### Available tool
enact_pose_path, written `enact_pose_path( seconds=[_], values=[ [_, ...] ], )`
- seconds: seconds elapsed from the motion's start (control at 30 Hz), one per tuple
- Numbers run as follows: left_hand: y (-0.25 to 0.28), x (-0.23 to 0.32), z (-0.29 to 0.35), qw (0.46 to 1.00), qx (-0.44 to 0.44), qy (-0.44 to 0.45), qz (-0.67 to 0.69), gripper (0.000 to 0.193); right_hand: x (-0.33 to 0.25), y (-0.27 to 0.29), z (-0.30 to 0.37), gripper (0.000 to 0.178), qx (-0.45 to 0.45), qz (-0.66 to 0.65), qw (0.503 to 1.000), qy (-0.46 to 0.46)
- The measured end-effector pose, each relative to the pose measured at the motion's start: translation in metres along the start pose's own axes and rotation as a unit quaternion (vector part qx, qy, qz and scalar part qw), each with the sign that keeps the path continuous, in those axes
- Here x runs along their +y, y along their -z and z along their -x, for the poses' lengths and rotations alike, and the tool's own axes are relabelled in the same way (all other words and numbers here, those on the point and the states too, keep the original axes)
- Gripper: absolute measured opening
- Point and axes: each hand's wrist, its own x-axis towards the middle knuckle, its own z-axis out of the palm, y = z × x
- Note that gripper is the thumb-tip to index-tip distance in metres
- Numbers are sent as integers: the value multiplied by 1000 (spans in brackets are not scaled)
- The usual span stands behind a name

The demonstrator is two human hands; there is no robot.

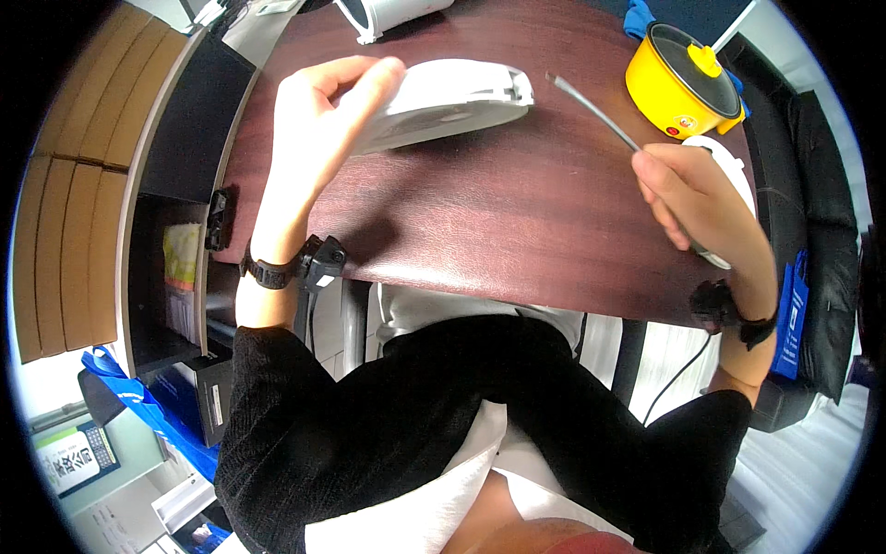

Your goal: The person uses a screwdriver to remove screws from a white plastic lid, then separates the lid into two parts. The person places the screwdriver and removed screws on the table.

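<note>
My left hand (pixel 328 111) is closed on the near-left edge of a round, flat white plastic part (pixel 452 97), holding it tilted above the table. Its underside looks grey, and a small notched fitting shows at its right end. In my right hand (pixel 692 194) is a screwdriver (pixel 595 108). The fingers wrap round its handle, which is mostly hidden, and the thin metal shaft points up and left toward the white part without touching it. A white object (pixel 724 159) lies behind my right hand, largely covered by it.
On the dark red-brown table (pixel 517 212), a white cylinder (pixel 392 17) lies at the far edge. A yellow electric pot (pixel 678 88) with a lid stands at the far right. Shelving (pixel 171 268) and cardboard boxes (pixel 78 249) are on the left; a black sofa (pixel 812 185) is on the right.
</note>
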Motion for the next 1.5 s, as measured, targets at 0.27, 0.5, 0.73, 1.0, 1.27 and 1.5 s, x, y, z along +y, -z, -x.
enact_pose_path(
  seconds=[0.27,0.5,0.73,1.0,1.27,1.5],
  values=[
    [-66,11,-33,988,141,-61,-18,35,10,-57,-90,43,0,-572,814,97],
    [-78,1,-37,984,-84,-157,7,32,31,-69,-107,26,94,-704,698,88],
    [-82,-33,-43,992,-92,-91,4,33,40,-69,-102,31,85,-713,692,71],
    [-98,-70,-43,968,-180,38,169,31,58,-58,-103,27,120,-635,763,28],
    [-99,-94,-46,987,-53,69,137,38,100,-50,-92,18,92,-507,855,-53],
    [-99,-86,-50,997,-46,53,23,42,113,-54,-88,21,53,-403,906,-116]
  ],
)
